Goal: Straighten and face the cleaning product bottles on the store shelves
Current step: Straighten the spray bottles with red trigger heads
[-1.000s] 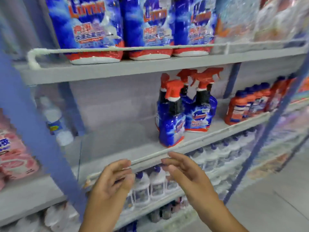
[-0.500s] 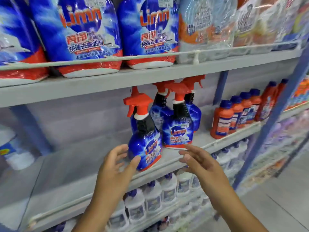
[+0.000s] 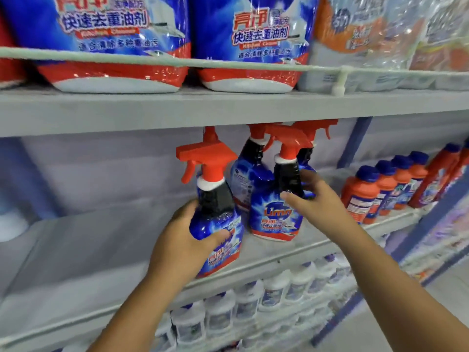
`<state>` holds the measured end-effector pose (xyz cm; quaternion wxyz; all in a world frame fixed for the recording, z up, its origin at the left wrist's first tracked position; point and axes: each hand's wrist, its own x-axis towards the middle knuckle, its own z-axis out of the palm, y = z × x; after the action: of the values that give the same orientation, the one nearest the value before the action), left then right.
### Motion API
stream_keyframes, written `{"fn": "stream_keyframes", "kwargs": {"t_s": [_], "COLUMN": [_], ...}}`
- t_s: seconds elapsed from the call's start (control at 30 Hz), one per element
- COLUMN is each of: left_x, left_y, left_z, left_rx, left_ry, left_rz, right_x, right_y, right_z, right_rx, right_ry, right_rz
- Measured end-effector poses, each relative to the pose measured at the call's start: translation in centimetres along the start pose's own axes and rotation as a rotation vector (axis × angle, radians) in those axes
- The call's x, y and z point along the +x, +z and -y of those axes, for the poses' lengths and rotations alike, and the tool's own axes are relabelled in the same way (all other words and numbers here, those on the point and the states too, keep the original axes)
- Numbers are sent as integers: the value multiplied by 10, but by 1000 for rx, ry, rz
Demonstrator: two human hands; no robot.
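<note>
Front spray bottle [image 3: 217, 224]: blue body, black neck, red trigger head, standing at the front edge of the middle shelf [image 3: 83, 252], label turned forward and a little rightward, trigger pointing left. Gripped low on the body by the left hand [image 3: 185, 242], thumb curled across the label, fingers wrapped round the far side out of sight.

Just beside it on the right, a second spray bottle [image 3: 276, 214] of the same make, label facing forward, a little further back from the edge. Held at the black neck by the right hand [image 3: 312, 199], fingers curved round the neck's right side, thumb lying towards the front; how firmly, cannot tell.

Behind these two, more spray bottles [image 3: 250, 179] of the same kind, one showing its back label, red triggers up close under the shelf above.

Further right along the same shelf, a row of orange bottles [image 3: 375, 191] with blue caps, running back towards the rear.

On the top shelf [image 3: 228, 107], large blue-and-red refill pouches [image 3: 114, 41] behind a white rail [image 3: 228, 63], clear-wrapped packs to their right.

Below, rows of white bottles [image 3: 274, 290], blurred.
</note>
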<state>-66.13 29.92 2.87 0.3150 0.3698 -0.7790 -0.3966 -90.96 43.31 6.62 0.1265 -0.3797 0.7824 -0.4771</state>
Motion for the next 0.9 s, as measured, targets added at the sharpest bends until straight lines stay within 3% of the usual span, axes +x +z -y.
{"fn": "stream_keyframes", "kwargs": {"t_s": [0.07,0.17,0.3,0.4,0.63,0.83,0.9], "left_x": [-10,-30,-39,-44,-52,-49,-50], "left_y": [-13,-43,-86,-111,-157,-173,-165], "left_z": [5,11,31,38,72,83,92], "left_rx": [-59,-75,9,33,54,76,186], "left_ry": [-43,-108,-135,-153,-224,-240,-221], "left_rz": [-29,-123,-265,-335,-403,-364,-483], "right_x": [16,28,20,7,-9,-15,-16], "right_y": [0,2,20,39,116,171,176], "right_z": [-5,-15,-5,22,76,83,81], "right_rx": [43,70,2,-17,67,117,147], "right_ry": [16,-1,-152,-253,-290,-326,-321], "right_rz": [110,138,178,305,490,523,526]}}
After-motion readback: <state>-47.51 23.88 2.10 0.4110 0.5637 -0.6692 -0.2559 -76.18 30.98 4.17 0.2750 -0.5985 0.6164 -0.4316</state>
